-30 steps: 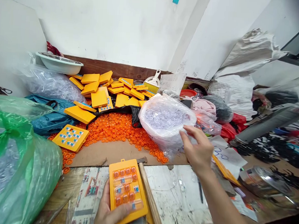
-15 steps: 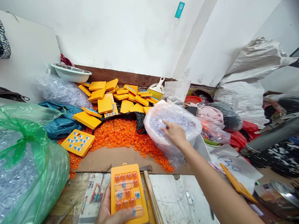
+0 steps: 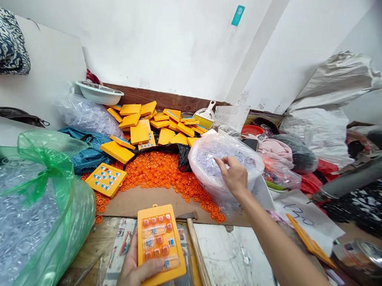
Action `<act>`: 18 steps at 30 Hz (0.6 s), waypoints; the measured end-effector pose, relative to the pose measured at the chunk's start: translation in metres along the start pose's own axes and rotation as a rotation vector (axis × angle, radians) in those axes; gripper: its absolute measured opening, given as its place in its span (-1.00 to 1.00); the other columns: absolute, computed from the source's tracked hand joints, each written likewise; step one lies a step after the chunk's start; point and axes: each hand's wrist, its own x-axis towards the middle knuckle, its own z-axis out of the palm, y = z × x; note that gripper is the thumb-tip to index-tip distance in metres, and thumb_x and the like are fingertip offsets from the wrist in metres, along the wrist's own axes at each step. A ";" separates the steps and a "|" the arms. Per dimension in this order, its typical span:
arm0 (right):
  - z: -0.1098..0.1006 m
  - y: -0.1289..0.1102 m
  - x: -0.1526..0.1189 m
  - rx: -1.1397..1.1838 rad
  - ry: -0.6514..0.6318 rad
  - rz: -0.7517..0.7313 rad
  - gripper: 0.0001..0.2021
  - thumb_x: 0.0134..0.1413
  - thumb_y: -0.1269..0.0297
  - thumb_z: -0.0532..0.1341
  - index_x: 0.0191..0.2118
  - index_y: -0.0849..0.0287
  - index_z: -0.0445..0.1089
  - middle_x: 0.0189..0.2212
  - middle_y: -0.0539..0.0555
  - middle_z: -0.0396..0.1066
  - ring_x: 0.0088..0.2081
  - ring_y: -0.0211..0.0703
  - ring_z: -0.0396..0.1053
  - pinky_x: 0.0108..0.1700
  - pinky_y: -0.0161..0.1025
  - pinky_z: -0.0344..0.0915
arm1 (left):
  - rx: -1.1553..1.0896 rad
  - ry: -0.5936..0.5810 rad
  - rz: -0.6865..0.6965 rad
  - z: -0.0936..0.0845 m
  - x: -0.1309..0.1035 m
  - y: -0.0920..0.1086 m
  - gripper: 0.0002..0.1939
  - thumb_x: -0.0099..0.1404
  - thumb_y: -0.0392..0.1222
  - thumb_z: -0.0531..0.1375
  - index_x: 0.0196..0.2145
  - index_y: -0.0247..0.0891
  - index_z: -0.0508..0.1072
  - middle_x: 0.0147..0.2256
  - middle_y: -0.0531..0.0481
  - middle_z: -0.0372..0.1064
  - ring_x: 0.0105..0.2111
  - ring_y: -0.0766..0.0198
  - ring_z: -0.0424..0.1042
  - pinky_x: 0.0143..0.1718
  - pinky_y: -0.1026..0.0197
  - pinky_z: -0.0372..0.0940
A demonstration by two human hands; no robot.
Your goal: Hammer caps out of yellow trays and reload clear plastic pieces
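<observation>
A yellow case with orange and clear pieces in its face is gripped in my left hand, thumb over its lower face. My right hand is over a white plastic bag of clear plastic pieces, thumb and fingers drawn together; anything between them is too small to make out. Orange rings are spread behind the held case. Another yellow case with blue-and-white pieces lies left of them, and a pile of yellow cases is at the back.
A green bag of clear pieces fills the left side. A wooden stick lies near the front centre. To the right are a paper with writing, a yellow piece and a metal tin. A basin stands at the back left.
My right hand has lifted slightly and moved a little right over the bag, its fingers now bent closer together. My left hand still holds the case. The view has shifted slightly.
</observation>
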 end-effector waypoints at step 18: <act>0.023 -0.046 -0.219 0.875 -0.235 0.487 -0.68 -0.24 -0.01 0.43 -0.38 0.11 0.54 -0.46 0.06 0.47 -0.40 -0.08 0.43 -0.38 -0.23 0.40 | 0.128 0.017 0.239 -0.010 0.007 -0.017 0.06 -0.21 -0.15 0.48 0.18 -0.22 0.05 -0.19 -0.21 0.53 -0.21 -0.10 0.53 -0.19 0.06 0.43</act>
